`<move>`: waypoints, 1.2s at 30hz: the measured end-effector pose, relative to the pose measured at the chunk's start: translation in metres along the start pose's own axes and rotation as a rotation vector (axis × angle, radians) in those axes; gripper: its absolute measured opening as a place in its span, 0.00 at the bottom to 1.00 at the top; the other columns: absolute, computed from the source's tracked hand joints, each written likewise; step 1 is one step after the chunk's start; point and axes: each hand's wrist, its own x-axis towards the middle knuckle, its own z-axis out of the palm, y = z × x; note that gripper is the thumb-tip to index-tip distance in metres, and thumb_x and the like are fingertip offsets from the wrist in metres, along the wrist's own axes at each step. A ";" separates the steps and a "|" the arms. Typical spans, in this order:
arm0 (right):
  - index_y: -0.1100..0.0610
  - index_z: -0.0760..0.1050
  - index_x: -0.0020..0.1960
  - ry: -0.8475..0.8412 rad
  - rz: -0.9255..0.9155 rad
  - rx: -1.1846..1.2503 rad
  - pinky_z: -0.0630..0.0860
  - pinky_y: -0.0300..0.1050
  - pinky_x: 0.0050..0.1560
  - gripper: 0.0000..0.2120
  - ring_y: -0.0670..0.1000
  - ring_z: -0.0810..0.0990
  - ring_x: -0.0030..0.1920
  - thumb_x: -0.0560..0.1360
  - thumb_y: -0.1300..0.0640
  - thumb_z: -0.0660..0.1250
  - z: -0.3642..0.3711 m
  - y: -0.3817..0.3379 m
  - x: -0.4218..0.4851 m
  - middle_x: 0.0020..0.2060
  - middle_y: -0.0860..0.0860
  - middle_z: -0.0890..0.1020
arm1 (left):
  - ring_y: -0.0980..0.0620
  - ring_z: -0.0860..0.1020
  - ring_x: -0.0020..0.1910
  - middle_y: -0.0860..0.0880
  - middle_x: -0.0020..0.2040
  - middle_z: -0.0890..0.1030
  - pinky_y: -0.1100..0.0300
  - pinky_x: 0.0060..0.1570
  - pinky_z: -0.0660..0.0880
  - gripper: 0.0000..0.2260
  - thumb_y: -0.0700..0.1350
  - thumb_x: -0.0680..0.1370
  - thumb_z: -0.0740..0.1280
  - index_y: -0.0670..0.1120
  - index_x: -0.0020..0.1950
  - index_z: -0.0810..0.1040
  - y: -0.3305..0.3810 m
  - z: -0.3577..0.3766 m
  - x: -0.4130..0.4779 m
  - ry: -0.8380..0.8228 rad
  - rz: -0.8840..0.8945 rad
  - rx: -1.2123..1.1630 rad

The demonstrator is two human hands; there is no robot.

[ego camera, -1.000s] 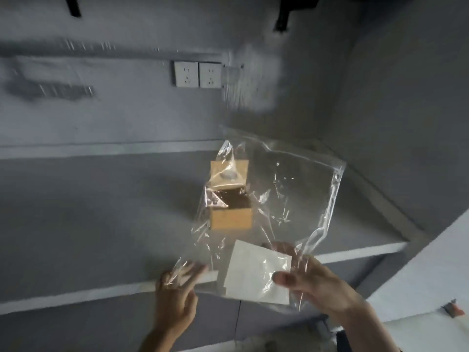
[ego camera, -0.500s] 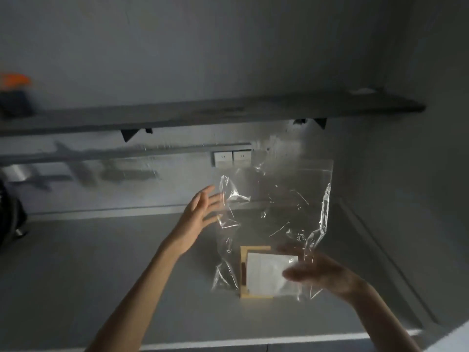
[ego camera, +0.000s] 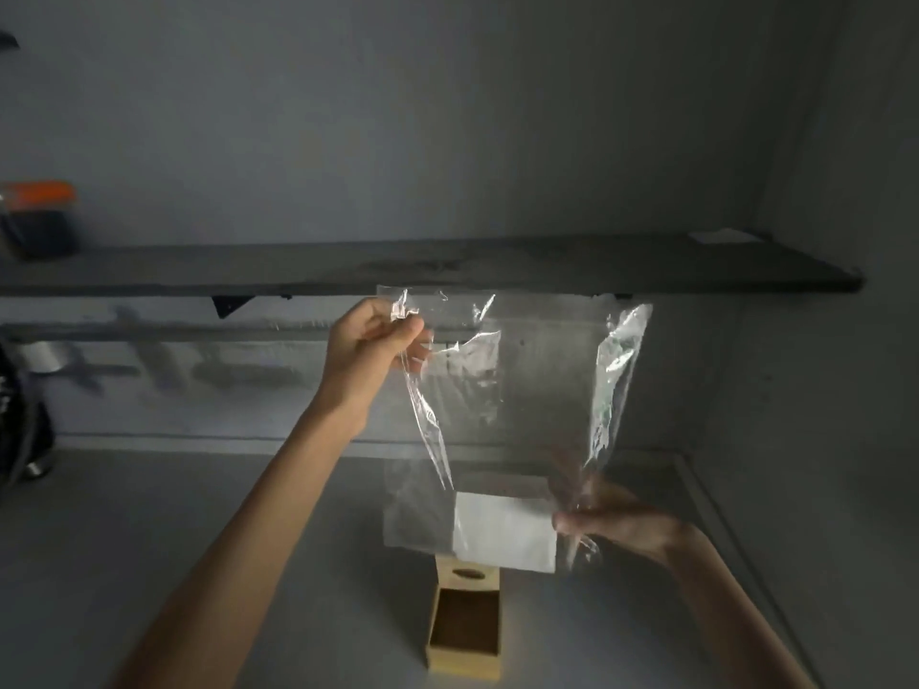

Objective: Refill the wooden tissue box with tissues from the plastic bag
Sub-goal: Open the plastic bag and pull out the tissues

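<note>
Left hand [ego camera: 370, 343]: raised above the counter, fingers closed in a pinch on the top left corner of the plastic bag [ego camera: 542, 390]. Right hand [ego camera: 614, 522]: lower and to the right, fingers closed on the bag's lower right part, just beside the tissues [ego camera: 505, 532]; thumb seen through the film.

Plastic bag: clear, held up in the air between both hands, hung roughly upright, creased along both side edges, top edge level with the underside of the dark shelf [ego camera: 447, 268] behind it. Tissues: a flat white square stack, seated inside the bag at its bottom, toward the right-hand side.

Wooden tissue box [ego camera: 465, 621]: stood on the grey counter [ego camera: 149, 539] directly below the bag, apart from it. Box body open at the top, interior dark; contents not discernible. Lid panel with oval slot lay at the far end of the box, partly hidden behind the tissue stack.

Surroundings: container with orange lid [ego camera: 37, 218] on the far left of the shelf, blurred. White card [ego camera: 723, 237] at the shelf's right end. Wall sockets behind the bag, blurred through the film.
</note>
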 end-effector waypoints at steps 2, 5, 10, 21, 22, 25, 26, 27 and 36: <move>0.40 0.75 0.62 0.164 -0.142 0.114 0.72 0.44 0.59 0.36 0.43 0.77 0.61 0.57 0.29 0.74 -0.024 -0.013 0.005 0.60 0.43 0.80 | 0.47 0.81 0.32 0.44 0.37 0.84 0.56 0.32 0.80 0.05 0.35 0.76 0.69 0.42 0.44 0.74 0.003 0.003 0.005 0.003 0.028 -0.009; 0.47 0.58 0.75 0.318 -0.361 0.341 0.71 0.51 0.65 0.41 0.47 0.71 0.70 0.69 0.38 0.72 -0.057 -0.051 0.018 0.72 0.49 0.70 | 0.48 0.81 0.31 0.43 0.37 0.84 0.57 0.29 0.78 0.04 0.35 0.76 0.69 0.39 0.47 0.74 0.006 0.000 0.017 0.015 0.072 -0.024; 0.58 0.80 0.52 0.685 -0.458 0.378 0.79 0.41 0.44 0.12 0.46 0.84 0.40 0.73 0.52 0.68 -0.070 -0.115 0.058 0.39 0.48 0.85 | 0.51 0.80 0.30 0.42 0.39 0.82 0.59 0.30 0.78 0.04 0.36 0.76 0.69 0.38 0.49 0.75 0.011 -0.020 0.049 -0.012 0.082 -0.013; 0.56 0.83 0.47 0.563 -0.240 -0.129 0.74 0.28 0.36 0.03 0.37 0.81 0.33 0.75 0.60 0.71 -0.024 -0.119 0.124 0.38 0.45 0.84 | 0.50 0.79 0.31 0.48 0.36 0.83 0.56 0.32 0.78 0.04 0.36 0.77 0.68 0.41 0.49 0.74 -0.001 -0.099 0.097 -0.216 -0.013 0.082; 0.59 0.83 0.48 0.580 -0.232 -0.079 0.75 0.30 0.34 0.04 0.39 0.81 0.31 0.75 0.62 0.70 -0.023 -0.120 0.128 0.36 0.47 0.84 | 0.49 0.80 0.32 0.47 0.37 0.83 0.55 0.33 0.78 0.05 0.36 0.77 0.68 0.41 0.50 0.73 -0.001 -0.106 0.099 -0.262 -0.021 0.073; 0.59 0.82 0.48 0.555 -0.200 -0.007 0.77 0.33 0.33 0.04 0.41 0.80 0.30 0.74 0.63 0.70 -0.029 -0.130 0.128 0.32 0.47 0.85 | 0.46 0.82 0.38 0.44 0.41 0.83 0.53 0.38 0.81 0.09 0.38 0.76 0.68 0.41 0.56 0.74 -0.002 -0.129 0.102 -0.425 -0.050 0.062; 0.56 0.83 0.47 0.526 -0.206 -0.026 0.77 0.34 0.34 0.04 0.41 0.81 0.31 0.73 0.62 0.71 -0.033 -0.133 0.126 0.32 0.46 0.86 | 0.46 0.82 0.38 0.43 0.41 0.83 0.52 0.38 0.82 0.09 0.40 0.76 0.68 0.40 0.55 0.75 -0.003 -0.137 0.103 -0.456 -0.061 0.043; 0.52 0.84 0.45 0.498 -0.209 -0.059 0.78 0.34 0.35 0.05 0.43 0.82 0.33 0.72 0.61 0.72 -0.038 -0.138 0.123 0.35 0.45 0.86 | 0.45 0.83 0.38 0.43 0.41 0.83 0.52 0.38 0.82 0.09 0.42 0.74 0.69 0.40 0.52 0.77 -0.004 -0.144 0.105 -0.468 -0.076 0.015; 0.57 0.79 0.61 0.600 -0.073 -0.467 0.79 0.43 0.53 0.17 0.48 0.84 0.50 0.73 0.59 0.73 -0.088 -0.149 0.105 0.47 0.49 0.86 | 0.48 0.82 0.33 0.42 0.40 0.85 0.57 0.33 0.81 0.04 0.40 0.78 0.67 0.40 0.48 0.79 -0.009 -0.096 0.117 -0.436 -0.001 0.023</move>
